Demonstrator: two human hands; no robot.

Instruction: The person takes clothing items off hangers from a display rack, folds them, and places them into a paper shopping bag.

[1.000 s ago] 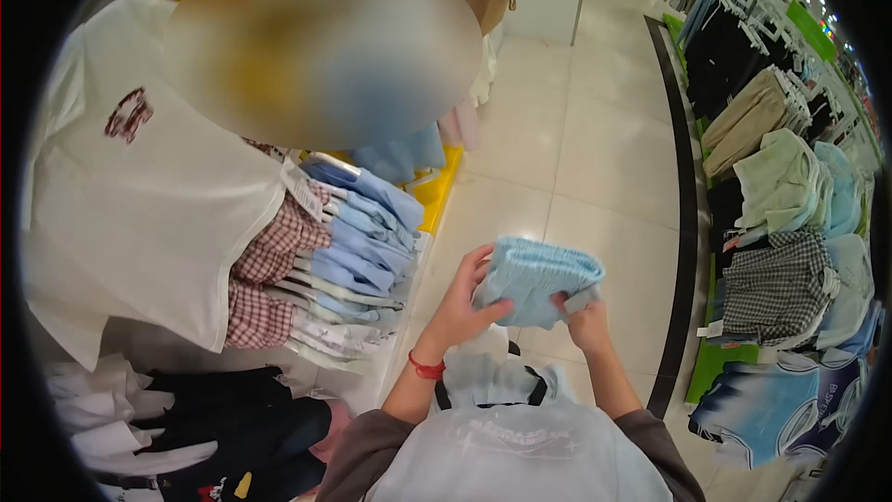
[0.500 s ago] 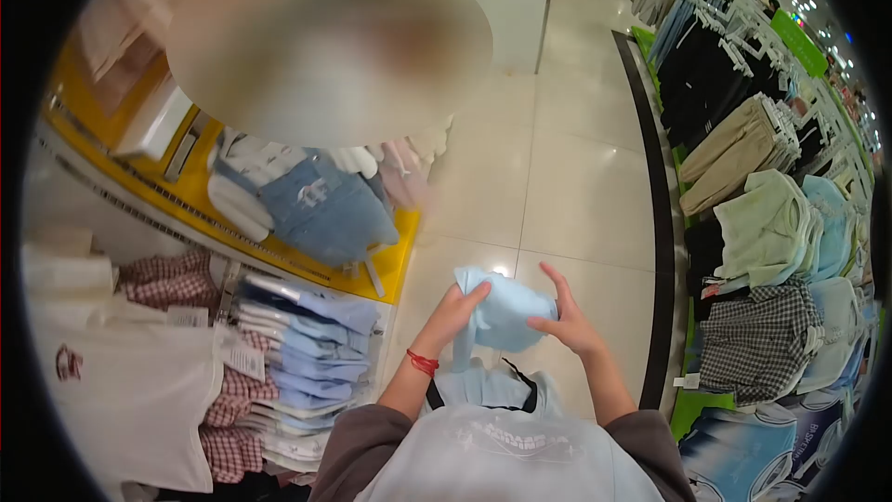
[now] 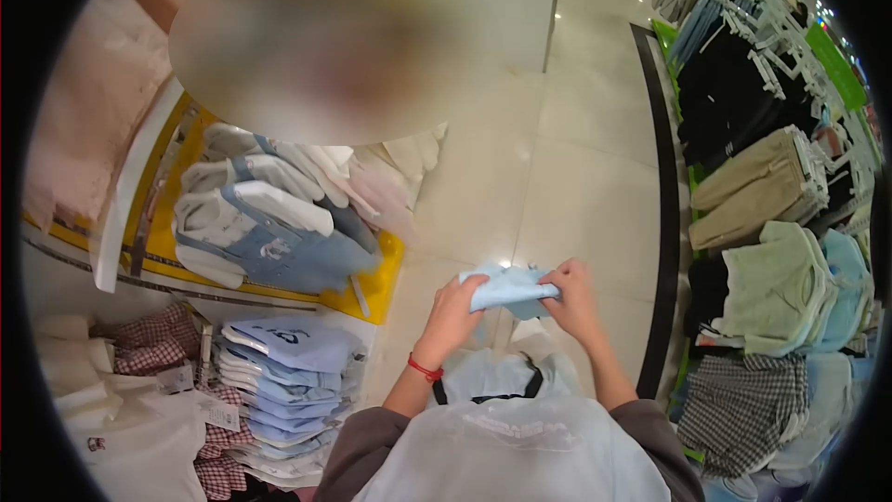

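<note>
A light blue folded garment (image 3: 509, 288) is stretched between my two hands, in front of my chest and above the tiled floor. My left hand (image 3: 452, 311), with a red band at the wrist, pinches its left end. The right end is gripped by my right hand (image 3: 571, 296), thumb and fingers closed on the cloth. The garment looks like a narrow folded strip on top, with a darker part hanging below it. Its underside is hidden.
Left of me hang blue shirts (image 3: 288, 381), red checked clothes (image 3: 158, 339) and denim pinafores (image 3: 279, 246) on a yellow shelf (image 3: 386, 270). On the right are racks with beige trousers (image 3: 748, 195), green tops (image 3: 767, 288) and a checked shirt (image 3: 743, 400). A pillar (image 3: 506, 0) stands ahead.
The light blue garment has been turned and flattened into a narrower shape. My right hand, spread half a second ago, has closed on its right end. The view has shifted along the racks.
</note>
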